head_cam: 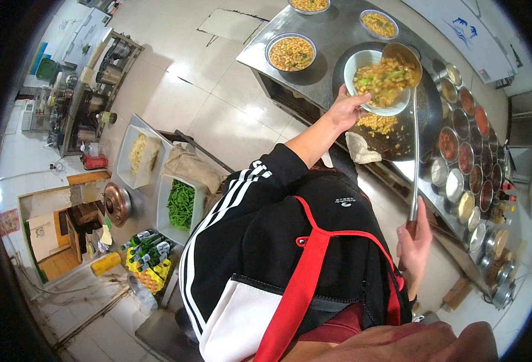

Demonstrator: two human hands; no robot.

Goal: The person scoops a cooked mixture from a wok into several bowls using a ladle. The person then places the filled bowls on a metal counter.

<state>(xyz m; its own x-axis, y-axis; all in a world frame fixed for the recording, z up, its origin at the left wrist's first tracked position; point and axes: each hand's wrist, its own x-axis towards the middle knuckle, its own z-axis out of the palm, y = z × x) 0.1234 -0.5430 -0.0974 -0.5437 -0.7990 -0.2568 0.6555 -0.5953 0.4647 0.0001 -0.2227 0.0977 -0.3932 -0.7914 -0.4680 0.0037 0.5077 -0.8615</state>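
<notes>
My left hand (349, 107) grips the near left rim of a pale bowl (350, 72), held tilted above a dark wok (429, 115). In my right hand (415, 246) is the wooden-ended handle of a long metal ladle (414, 154). The ladle's bowl is tipped over the pale bowl's far right rim. A blurred mass of yellow, saucy food with green pieces (386, 83) spans the ladle and the bowl. More yellow food (376, 124) lies in the wok below. A folded whitish cloth (362, 149) rests at the wok's near edge.
On the steel counter (324, 31) stand three filled bowls, one near its left corner (291, 52). Several round seasoning containers (455, 184) line the right side. Behind my left arm are tubs of green beans (182, 206) and noodles (137, 154).
</notes>
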